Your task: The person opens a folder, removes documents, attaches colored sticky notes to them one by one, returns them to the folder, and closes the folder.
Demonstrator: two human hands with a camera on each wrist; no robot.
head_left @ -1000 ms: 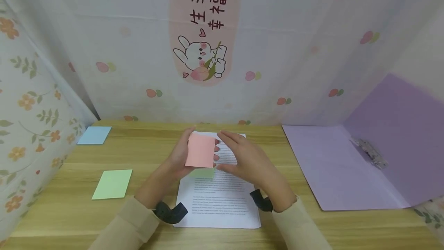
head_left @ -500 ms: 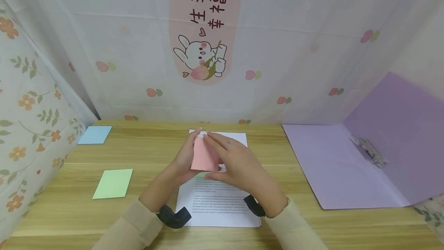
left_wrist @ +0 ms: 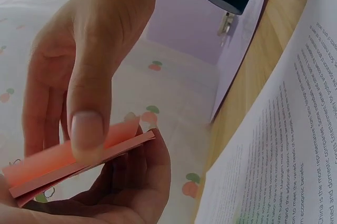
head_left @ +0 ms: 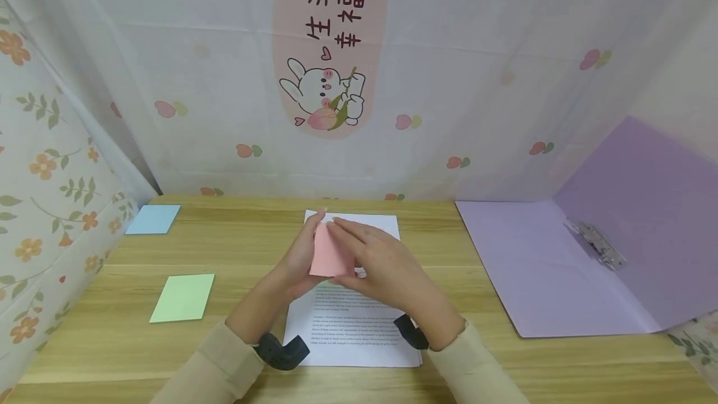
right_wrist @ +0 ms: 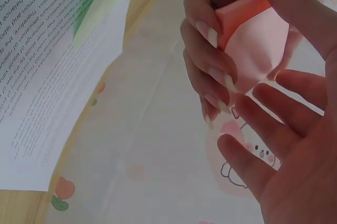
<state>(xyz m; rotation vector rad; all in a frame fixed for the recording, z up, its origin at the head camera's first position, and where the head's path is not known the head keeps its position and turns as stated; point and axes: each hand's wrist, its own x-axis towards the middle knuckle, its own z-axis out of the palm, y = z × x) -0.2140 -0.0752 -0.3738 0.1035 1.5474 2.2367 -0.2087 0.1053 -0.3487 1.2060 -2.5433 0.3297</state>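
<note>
A pad of pink sticky notes is held up over the printed sheets by my left hand, whose fingers curl round its far side. My right hand meets the pad from the right. In the left wrist view its thumb lies on the pad's edge, where the upper notes stand slightly apart from the rest. Its other fingers are spread beside the pad in the right wrist view. The pad's face bows there.
A green note sticks to the printed page. Left on the wooden table lie a green sticky-note pad and a blue one. At the right an open lilac folder with a metal clip leans against the curtain.
My right hand has moved left onto the pink pad, which turned and narrowed in the head view. Over the last half second both hands stay nearly in place.
</note>
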